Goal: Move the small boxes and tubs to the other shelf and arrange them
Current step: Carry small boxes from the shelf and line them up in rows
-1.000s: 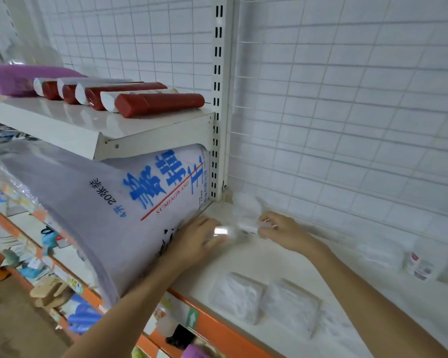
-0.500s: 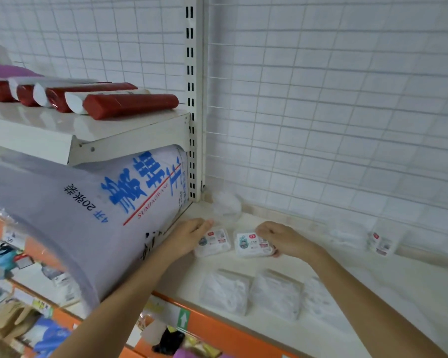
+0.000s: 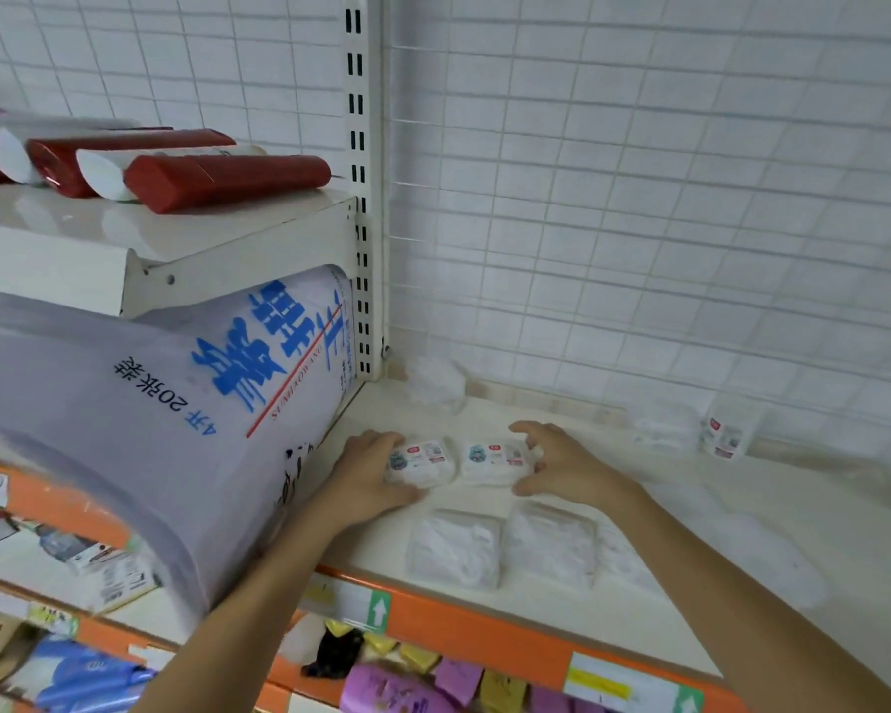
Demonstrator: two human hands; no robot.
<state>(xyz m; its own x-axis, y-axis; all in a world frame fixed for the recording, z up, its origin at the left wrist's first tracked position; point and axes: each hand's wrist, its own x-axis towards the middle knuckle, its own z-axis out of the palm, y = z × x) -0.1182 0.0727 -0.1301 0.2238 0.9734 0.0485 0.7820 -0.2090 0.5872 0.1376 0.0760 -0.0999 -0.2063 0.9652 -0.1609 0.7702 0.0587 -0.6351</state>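
I see left hand, fingers curled, holding left box; right hand likewise holding right box, just beside, near shelf left edge.

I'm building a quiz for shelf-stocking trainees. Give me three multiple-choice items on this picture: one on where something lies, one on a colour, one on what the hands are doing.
1. How do the left small box and right small box lie?
A. Stacked one atop the other.
B. Side by side on the white shelf, behind the white packets.
C. At opposite ends of the shelf.

2. What colour is the shelf's front strip?
A. Orange.
B. Black.
C. Brown.

3. What are the left hand and right hand doing?
A. Both hang free.
B. Both are clenched and empty.
C. Each grips one box.

Answers: 1 B, the boxes sit next to each other with the packets nearer the front edge; 2 A, the strip is plainly orange; 3 C, each hand's fingers and thumb curl round its own box.
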